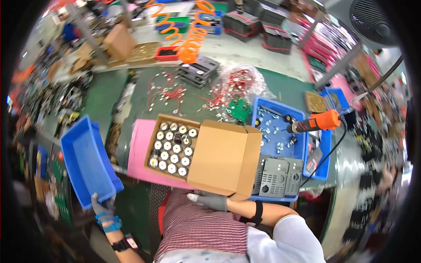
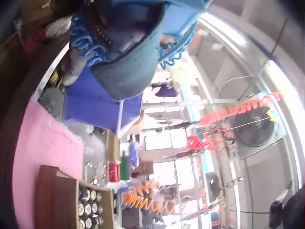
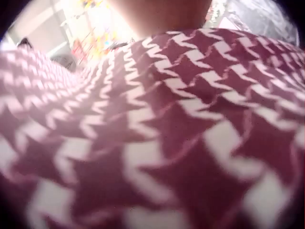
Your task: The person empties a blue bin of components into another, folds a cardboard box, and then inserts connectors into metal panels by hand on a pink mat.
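The head camera looks steeply down over the workbench (image 1: 280,87) through a wide fisheye, taking in the cardboard box (image 1: 223,158), pink mat (image 1: 140,149) and blue bin (image 1: 85,162) from well above. The left wrist camera sits close under the gloved left hand (image 2: 128,62) and faces sideways across the bench into the hall. Both views share the blue bin, pink mat, cardboard box and orange coiled hose (image 1: 190,44). The right wrist camera faces a houndstooth garment (image 3: 157,133) so near that the blurred cloth fills the frame.

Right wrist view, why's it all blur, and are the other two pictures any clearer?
Right wrist view: checked fabric fills the frame up close, out of focus. Head view: fisheye-bent with dark corners and smeared edges, sharp around the cardboard box. Left wrist view: the bright windows wash out, and the blue bin looks soft.
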The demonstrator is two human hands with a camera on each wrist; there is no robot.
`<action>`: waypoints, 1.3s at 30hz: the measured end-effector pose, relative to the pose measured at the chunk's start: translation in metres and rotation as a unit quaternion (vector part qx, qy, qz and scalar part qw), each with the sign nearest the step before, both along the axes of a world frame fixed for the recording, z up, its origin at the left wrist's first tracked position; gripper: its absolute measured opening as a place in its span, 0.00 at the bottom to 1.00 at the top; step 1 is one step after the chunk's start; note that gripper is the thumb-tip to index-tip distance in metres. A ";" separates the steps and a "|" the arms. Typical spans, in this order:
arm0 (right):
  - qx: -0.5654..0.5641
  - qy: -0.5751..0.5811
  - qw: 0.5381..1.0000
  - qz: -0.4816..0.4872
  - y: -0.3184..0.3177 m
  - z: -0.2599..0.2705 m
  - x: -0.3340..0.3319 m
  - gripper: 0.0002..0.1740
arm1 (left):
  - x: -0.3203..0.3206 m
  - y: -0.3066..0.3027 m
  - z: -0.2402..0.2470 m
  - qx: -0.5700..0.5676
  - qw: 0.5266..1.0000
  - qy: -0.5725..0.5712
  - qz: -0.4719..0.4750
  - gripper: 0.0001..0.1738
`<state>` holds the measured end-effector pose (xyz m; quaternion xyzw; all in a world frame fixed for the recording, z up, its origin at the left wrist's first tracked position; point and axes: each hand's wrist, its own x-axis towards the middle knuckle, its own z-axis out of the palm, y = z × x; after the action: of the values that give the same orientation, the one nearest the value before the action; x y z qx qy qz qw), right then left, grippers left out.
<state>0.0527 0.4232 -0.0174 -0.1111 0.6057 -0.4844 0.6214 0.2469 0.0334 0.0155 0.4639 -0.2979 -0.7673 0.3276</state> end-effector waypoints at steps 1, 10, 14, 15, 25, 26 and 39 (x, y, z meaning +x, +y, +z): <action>-0.035 -0.176 0.960 -0.216 -0.015 -0.019 0.017 0.38 | -0.021 -0.018 -0.013 0.003 0.999 -0.027 -0.021 0.32; 0.028 -0.203 0.784 -0.587 -0.110 -0.045 0.026 0.31 | -0.081 -0.064 -0.106 0.124 0.925 -0.156 -0.323 0.19; -0.063 -0.190 0.772 -0.603 -0.103 -0.014 0.021 0.24 | -0.093 -0.058 -0.101 0.223 0.829 -0.256 -0.444 0.28; -0.030 -0.147 0.789 -0.596 -0.103 0.003 0.018 0.24 | -0.096 -0.065 -0.096 0.221 0.830 -0.258 -0.443 0.28; 0.008 -0.027 0.842 -0.539 -0.110 0.106 0.004 0.29 | -0.139 -0.083 0.008 0.080 0.685 -0.095 -0.718 0.38; 0.008 -0.017 0.842 -0.540 -0.119 0.113 0.002 0.30 | -0.153 -0.056 0.014 0.106 0.724 -0.045 -0.680 0.38; 0.374 0.463 0.799 0.080 -0.283 0.162 -0.056 0.41 | -0.135 -0.027 -0.114 0.054 0.686 0.164 -0.707 0.38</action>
<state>-0.0032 0.1399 0.1441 -0.1288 0.9444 -0.0595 0.2965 0.1122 0.0068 -0.0984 -0.0002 -0.4369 -0.8500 -0.2943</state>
